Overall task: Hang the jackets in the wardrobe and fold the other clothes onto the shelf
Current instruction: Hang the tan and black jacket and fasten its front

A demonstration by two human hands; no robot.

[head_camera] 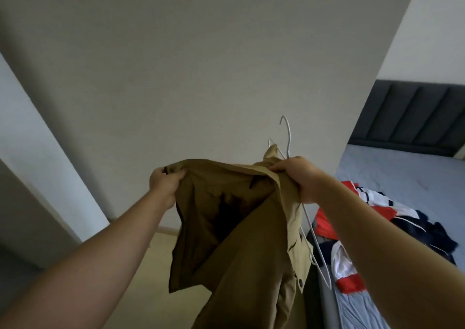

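A khaki jacket point(234, 228) hangs in the air in front of me, held up at chest height. My left hand point(164, 186) grips its left front edge near the collar. My right hand point(300, 177) grips the other side of the collar together with a white wire hanger point(286, 132). The hanger's hook sticks up above my right hand and its lower wire trails down along the jacket's right side. The jacket's dark inner lining shows between my hands. Its lower part drops out of view at the bottom.
A bed with a blue-grey mattress point(392, 175) and a dark padded headboard point(415, 117) stands at the right. Red, white and navy clothes point(377, 218) lie heaped on it. A plain pale wall point(201, 64) faces me; a pale panel point(37, 140) runs along the left.
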